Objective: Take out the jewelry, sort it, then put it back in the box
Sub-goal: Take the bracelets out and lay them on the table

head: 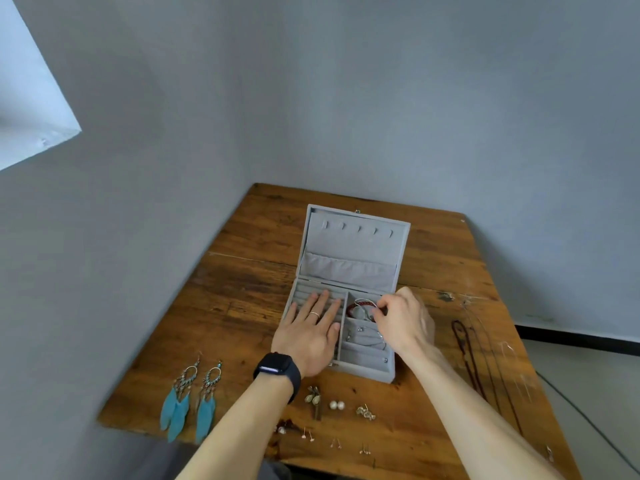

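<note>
An open grey velvet jewelry box (360, 233) stands on the wooden table (242, 306). My left hand (311, 327) lies flat on the ring rolls in the box's left half, fingers straight. My right hand (401, 320) reaches into the upper right compartment and pinches at a red bracelet (360, 304) tangled with other pieces. Small silver pieces (363, 332) lie in the compartments below it. Two blue feather earrings (188, 400) lie at the table's front left. Pearl studs (336, 405) and several small earrings (365, 412) lie in front of the box.
Dark cord necklaces (467, 348) and thin chains (512, 368) stretch along the table's right side. The table stands in a corner between two grey walls. A black smartwatch (277, 370) is on my left wrist. The floor drops away past the right edge.
</note>
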### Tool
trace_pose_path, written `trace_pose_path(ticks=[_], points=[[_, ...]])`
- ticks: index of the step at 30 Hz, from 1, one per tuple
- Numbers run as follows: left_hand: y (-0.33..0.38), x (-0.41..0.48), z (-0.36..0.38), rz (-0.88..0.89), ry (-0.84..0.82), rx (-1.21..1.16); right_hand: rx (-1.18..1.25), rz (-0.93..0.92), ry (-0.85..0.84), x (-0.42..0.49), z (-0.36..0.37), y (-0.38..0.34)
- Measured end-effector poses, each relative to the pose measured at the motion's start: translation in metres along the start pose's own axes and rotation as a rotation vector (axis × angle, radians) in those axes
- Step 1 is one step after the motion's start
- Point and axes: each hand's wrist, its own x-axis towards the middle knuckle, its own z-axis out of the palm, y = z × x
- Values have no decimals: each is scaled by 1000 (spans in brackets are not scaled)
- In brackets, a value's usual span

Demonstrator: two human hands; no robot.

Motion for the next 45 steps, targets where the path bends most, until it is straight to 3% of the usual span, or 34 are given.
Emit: trace_pose_path(ticks=[3, 10, 16, 20, 26, 32, 39, 45], points=[[-1, -1, 2, 0, -4, 2, 112, 20, 45, -3, 2, 1], [-2, 0, -3, 18, 37, -35, 850, 244, 196, -34, -22, 14], [12, 13, -25, -4, 85, 3, 1208, 415, 253, -103, -21, 30], [34, 33, -46, -49, 22, 95, 1255, 474, 226, -139, -5, 37], [59, 60, -46, -139, 31, 288, 1142, 358, 208, -159, 3, 49], [72, 64, -42, -145, 38, 339, 1143, 355, 197, -155, 2, 55], [64, 58, -53, -100, 113, 61, 1285, 350, 233, -161, -2, 58], [82, 47, -73, 80, 208, -122, 1149, 308, 236, -163, 7, 56]])
